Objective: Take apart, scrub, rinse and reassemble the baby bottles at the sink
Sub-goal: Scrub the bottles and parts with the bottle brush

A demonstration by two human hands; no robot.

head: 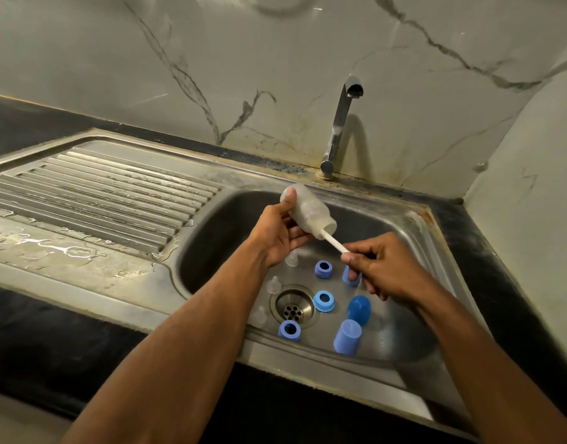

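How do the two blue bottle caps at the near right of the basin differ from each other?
The dark blue cap is a deep, saturated blue; the pale blue cap is lighter and matte. The dark blue cap shows a rounded dome; the pale blue cap shows a flat end and straighter sides. The dark blue cap lies farther back, the pale blue cap nearer the front wall of the sink. Both sit loose on the basin floor, touched by neither hand.

Ahead of me a marble-veined wall [275,59] rises behind the dark bench [35,123]; a wet ribbed drainboard [99,187] lies left.
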